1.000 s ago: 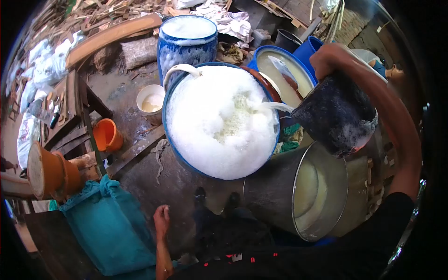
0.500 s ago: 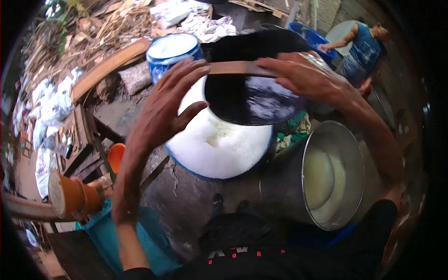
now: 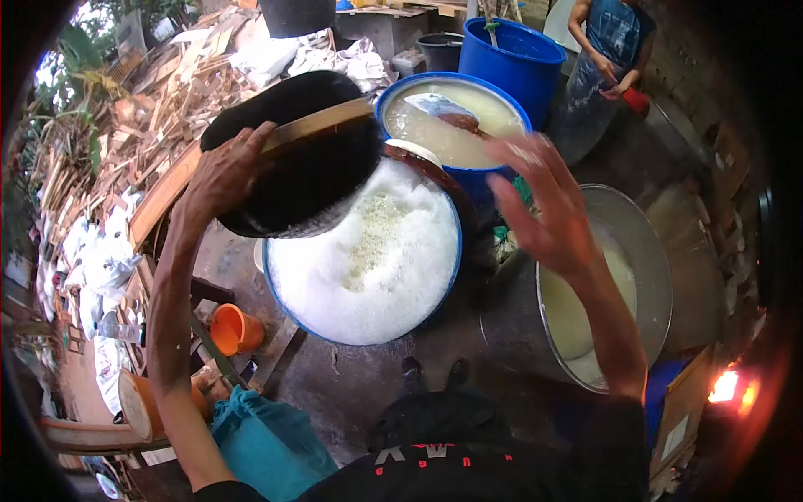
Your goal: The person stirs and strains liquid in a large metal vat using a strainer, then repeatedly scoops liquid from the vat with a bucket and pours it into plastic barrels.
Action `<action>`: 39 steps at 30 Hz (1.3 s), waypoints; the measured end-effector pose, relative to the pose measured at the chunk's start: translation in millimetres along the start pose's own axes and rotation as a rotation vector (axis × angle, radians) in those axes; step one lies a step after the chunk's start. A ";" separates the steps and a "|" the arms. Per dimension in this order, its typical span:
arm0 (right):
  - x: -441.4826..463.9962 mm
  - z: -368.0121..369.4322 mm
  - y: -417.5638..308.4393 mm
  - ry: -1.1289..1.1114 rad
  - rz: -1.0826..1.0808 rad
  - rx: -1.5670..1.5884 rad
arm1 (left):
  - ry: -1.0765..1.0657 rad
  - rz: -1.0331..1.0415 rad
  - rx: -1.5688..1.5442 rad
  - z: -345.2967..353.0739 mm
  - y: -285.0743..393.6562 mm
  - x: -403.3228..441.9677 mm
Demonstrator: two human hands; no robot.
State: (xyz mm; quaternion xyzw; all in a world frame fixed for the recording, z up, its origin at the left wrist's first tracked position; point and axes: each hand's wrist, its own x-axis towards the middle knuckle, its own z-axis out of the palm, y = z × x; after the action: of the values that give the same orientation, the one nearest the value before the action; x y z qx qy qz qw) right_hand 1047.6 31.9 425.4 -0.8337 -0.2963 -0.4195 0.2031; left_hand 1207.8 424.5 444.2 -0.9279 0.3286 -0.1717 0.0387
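My left hand [image 3: 224,174] is closed on the wooden bar handle [image 3: 322,120] of a black bucket [image 3: 309,180]. The bucket hangs tilted over the left part of a blue-rimmed drum [image 3: 400,341], which is filled with white foam [image 3: 368,276]. Its inside is dark, so I cannot tell what it holds. On the other side, my right hand [image 3: 544,205] is raised with its fingers apart and holds nothing. That hand is slightly blurred, between the foam drum and a large metal pot [image 3: 514,322] of pale yellowish liquid.
Behind the foam stands a blue drum [image 3: 481,180] of cloudy liquid with a scoop-like thing [image 3: 460,120] in it. A taller blue barrel [image 3: 510,67] is beyond. Another person [image 3: 615,50] stands at upper right. An orange bucket [image 3: 236,329] and teal sack [image 3: 268,435] lie left; fire [image 3: 726,386] glows right.
The black bucket has moved left with my left hand. My right hand has let go of the wooden handle and opened. The view has shifted, showing more of the drums behind.
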 end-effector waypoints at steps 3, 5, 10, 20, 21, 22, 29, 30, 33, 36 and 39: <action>-110.2 -35.7 8.3 -0.184 0.311 -0.107 | -0.037 -0.051 0.008 44.5 -54.7 1.3; -200.0 -53.6 7.4 -0.291 0.606 -0.141 | 0.023 -0.085 0.060 77.9 -81.7 5.9; -441.6 -101.1 -44.4 -0.576 1.080 -0.326 | 0.018 -0.130 0.089 129.2 -97.3 24.4; -732.4 -163.6 -190.9 -0.238 2.296 0.316 | -0.058 -0.079 -0.031 211.7 -66.6 49.9; -729.3 -165.7 -199.0 -0.369 2.306 0.322 | -0.032 -0.066 -0.058 214.9 -63.9 49.5; -724.4 -168.4 -210.6 -0.503 2.314 0.330 | -0.009 -0.052 -0.087 218.3 -60.7 49.2; -657.8 -130.9 -195.7 -0.488 2.355 0.123 | 0.017 -0.005 -0.185 224.1 -25.9 44.5; -656.0 -128.5 -191.2 -0.453 2.242 0.164 | 0.035 -0.001 -0.195 222.3 -16.4 42.9; -657.2 -124.2 -166.9 -0.437 2.114 0.228 | 0.041 -0.018 -0.226 213.0 17.3 36.4; -660.9 -122.1 -151.5 -0.486 1.990 0.250 | 0.012 -0.058 -0.248 205.4 48.7 29.7; -625.6 -118.4 -138.6 -0.567 1.963 0.203 | 0.028 -0.069 -0.358 204.4 80.9 22.8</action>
State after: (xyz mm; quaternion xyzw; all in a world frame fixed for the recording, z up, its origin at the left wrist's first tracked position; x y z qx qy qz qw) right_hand 591.3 -137.2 -8.0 -0.7559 0.4451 0.1712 0.4486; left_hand 1246.4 338.8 244.2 -0.9283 0.3222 -0.1245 -0.1376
